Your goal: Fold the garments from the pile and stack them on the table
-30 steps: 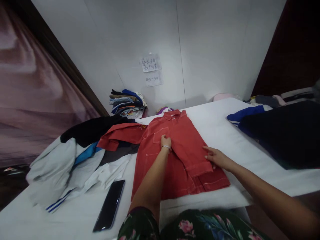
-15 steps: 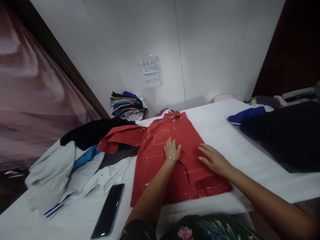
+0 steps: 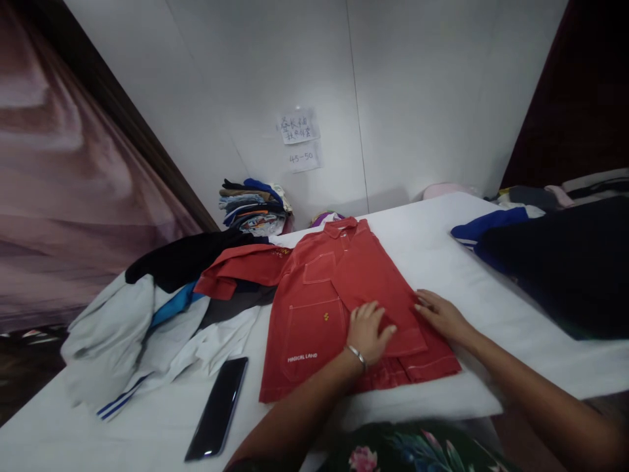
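A red collared shirt jacket (image 3: 314,295) with white stitching lies on the white-covered table. Its right-hand side is folded in, with that sleeve laid down across the front, while the other sleeve (image 3: 240,265) stretches out to the left over other clothes. My left hand (image 3: 369,333), with a silver bracelet at the wrist, rests with fingers spread on the folded sleeve near the hem. At the jacket's right edge is my right hand (image 3: 439,314), its fingers extended and touching the red cloth.
Grey, white, blue and black clothes (image 3: 113,328) lie loose on the left. A dark phone (image 3: 219,410) lies near the front edge. Folded clothes (image 3: 255,206) are stacked by the wall, below paper notes (image 3: 299,128). Dark garments (image 3: 560,262) are heaped at right.
My left hand has slid right and toward me along the sleeve, which now lies flatter across the front. My right hand has shifted right to the jacket's edge. The lettering on the pocket is now uncovered.
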A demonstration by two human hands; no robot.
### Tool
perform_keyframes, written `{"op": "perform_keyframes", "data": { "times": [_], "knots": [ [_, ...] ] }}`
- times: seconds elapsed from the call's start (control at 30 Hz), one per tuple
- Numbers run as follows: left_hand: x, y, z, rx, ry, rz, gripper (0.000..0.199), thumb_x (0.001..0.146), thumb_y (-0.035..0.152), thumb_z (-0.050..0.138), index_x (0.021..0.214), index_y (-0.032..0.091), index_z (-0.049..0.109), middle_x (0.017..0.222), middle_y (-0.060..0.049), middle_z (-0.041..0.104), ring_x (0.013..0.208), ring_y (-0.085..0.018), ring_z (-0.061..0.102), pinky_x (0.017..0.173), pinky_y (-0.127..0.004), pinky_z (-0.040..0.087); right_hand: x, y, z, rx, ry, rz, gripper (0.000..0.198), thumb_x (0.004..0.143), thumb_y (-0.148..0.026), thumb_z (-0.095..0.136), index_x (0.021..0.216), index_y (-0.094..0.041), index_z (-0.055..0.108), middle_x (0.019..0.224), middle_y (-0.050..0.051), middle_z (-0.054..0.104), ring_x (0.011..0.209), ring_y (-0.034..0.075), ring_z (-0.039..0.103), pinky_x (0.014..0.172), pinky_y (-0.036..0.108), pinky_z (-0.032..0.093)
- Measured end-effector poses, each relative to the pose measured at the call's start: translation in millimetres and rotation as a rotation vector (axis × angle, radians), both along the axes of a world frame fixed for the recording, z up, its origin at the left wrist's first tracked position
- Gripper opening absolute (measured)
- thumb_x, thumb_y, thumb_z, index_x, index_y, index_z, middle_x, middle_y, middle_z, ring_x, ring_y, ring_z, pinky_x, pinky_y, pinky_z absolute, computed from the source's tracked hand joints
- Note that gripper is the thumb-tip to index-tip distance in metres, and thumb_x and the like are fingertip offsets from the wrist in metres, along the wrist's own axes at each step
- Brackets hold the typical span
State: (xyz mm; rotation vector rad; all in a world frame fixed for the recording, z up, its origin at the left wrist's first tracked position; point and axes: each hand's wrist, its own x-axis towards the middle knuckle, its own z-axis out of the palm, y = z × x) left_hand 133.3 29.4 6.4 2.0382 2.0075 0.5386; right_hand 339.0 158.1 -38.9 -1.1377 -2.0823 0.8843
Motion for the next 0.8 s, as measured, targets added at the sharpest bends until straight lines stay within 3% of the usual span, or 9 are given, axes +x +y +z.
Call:
{"op": "perform_keyframes", "data": {
  "times": [0.1, 0.2, 0.33, 0.47, 0.63, 0.7, 0.8],
  "knots": [
    [33, -34, 3.9, -0.002, 0.024, -0.196, 0.065, 0.083, 0.066, 0.046, 0.133, 0.025, 0.051, 0.143, -0.009, 0.048, 0.129, -0.028, 0.042, 0.113, -0.057, 0.020, 2, 23, -1, -0.227, 0.003, -0.080, 0.050, 0.081, -0.038, 0.058, 0.125, -0.014, 0.061, 0.102, 0.010, 0.071, 0.082, 0.022, 0.067, 0.078, 0.035, 0.053],
    [53, -47, 4.5, -0.042, 0.144, -0.262, 0.082, 0.076, 0.074, 0.047, 0.139, 0.022, 0.044, 0.147, -0.015, 0.040, 0.131, -0.035, 0.037, 0.111, -0.066, 0.011, -13, 41, 5, -0.398, 0.035, -0.087, 0.054, 0.079, -0.034, 0.064, 0.128, -0.013, 0.058, 0.086, 0.007, 0.071, 0.066, 0.016, 0.063, 0.064, 0.029, 0.052],
    [60, -42, 4.6, -0.038, 0.266, -0.254, 0.077, 0.080, 0.070, 0.044, 0.137, 0.018, 0.045, 0.143, -0.018, 0.042, 0.126, -0.035, 0.041, 0.110, -0.060, 0.020, -40, 59, 20, -0.544, 0.169, -0.118, 0.065, 0.072, -0.031, 0.074, 0.130, -0.010, 0.055, 0.081, 0.006, 0.071, 0.069, 0.017, 0.064, 0.064, 0.028, 0.051],
    [64, -40, 3.2, -0.008, 0.319, -0.229, 0.063, 0.087, 0.061, 0.039, 0.131, 0.017, 0.050, 0.136, -0.017, 0.047, 0.119, -0.033, 0.046, 0.105, -0.058, 0.029, -59, 74, 29, -0.701, 0.321, -0.159, 0.085, 0.067, -0.026, 0.079, 0.142, -0.013, 0.041, 0.093, 0.010, 0.072, 0.075, 0.020, 0.066, 0.067, 0.030, 0.054],
    [67, -43, 1.1, 0.003, 0.327, -0.236, 0.058, 0.088, 0.057, 0.042, 0.131, 0.020, 0.050, 0.138, -0.017, 0.046, 0.122, -0.035, 0.046, 0.106, -0.060, 0.026, -76, 82, 35, -0.784, 0.376, -0.117, 0.099, 0.066, -0.020, 0.077, 0.149, -0.017, 0.024, 0.107, 0.013, 0.070, 0.076, 0.022, 0.069, 0.068, 0.035, 0.058],
    [67, -45, 1.5, 0.009, 0.294, -0.226, 0.061, 0.087, 0.061, 0.042, 0.132, 0.022, 0.049, 0.139, -0.015, 0.046, 0.124, -0.035, 0.044, 0.107, -0.061, 0.025, -81, 83, 40, -0.825, 0.386, -0.098, 0.094, 0.066, -0.017, 0.075, 0.147, -0.017, 0.028, 0.104, 0.013, 0.071, 0.073, 0.022, 0.069, 0.066, 0.036, 0.059],
    [69, -47, 3.4, 0.045, 0.231, -0.186, 0.072, 0.083, 0.069, 0.041, 0.137, 0.021, 0.043, 0.144, -0.014, 0.042, 0.129, -0.034, 0.039, 0.108, -0.061, 0.022, -87, 84, 50, -0.901, 0.397, -0.033, 0.064, 0.072, -0.015, 0.068, 0.132, -0.015, 0.048, 0.094, 0.011, 0.073, 0.072, 0.022, 0.070, 0.068, 0.037, 0.060]
  ]
}}
